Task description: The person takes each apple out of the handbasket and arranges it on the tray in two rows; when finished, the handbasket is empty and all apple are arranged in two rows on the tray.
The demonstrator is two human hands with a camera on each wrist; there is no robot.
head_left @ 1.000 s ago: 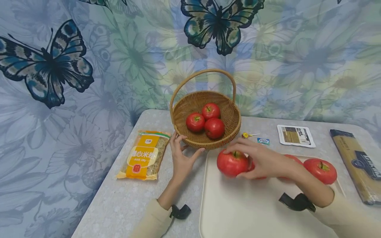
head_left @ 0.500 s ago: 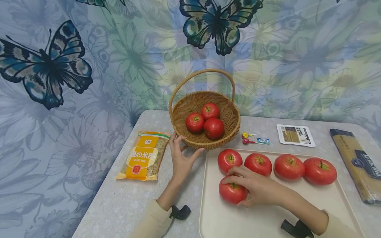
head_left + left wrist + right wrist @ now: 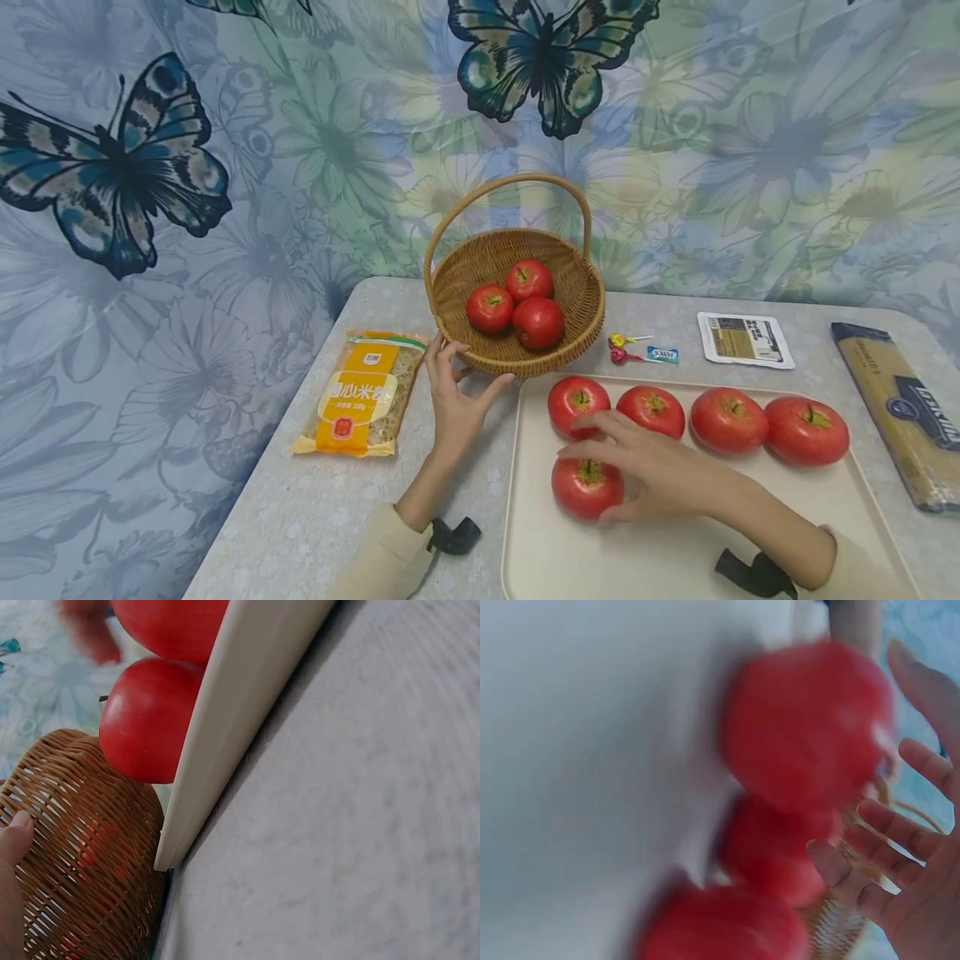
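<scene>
On the cream tray (image 3: 675, 550), a red apple (image 3: 587, 492) sits upright in front of a row of several apples (image 3: 729, 419). My right hand (image 3: 660, 471) is over its right side, fingers spread around the top. In the right wrist view that apple (image 3: 806, 727) is blurred, and the spread fingers (image 3: 892, 829) stand apart from it. My left hand (image 3: 459, 408) rests against the lower front left of a wicker basket (image 3: 577, 333), its thumb (image 3: 15, 836) along the weave. Inside the basket lie three red apples (image 3: 539, 323).
Left of the basket lies a yellow-labelled food bag (image 3: 360, 396). Behind the tray are two lollipops (image 3: 618, 355), a blue-wrapped candy (image 3: 662, 355) and a white flat packet (image 3: 745, 340). A long brown packet (image 3: 900, 417) lies at the far right. A butterfly-print cloth hangs behind the table.
My right hand carried an apple from the tray's back left down to the front of the row, then loosened its fingers from it. My left hand and the basket stayed in place.
</scene>
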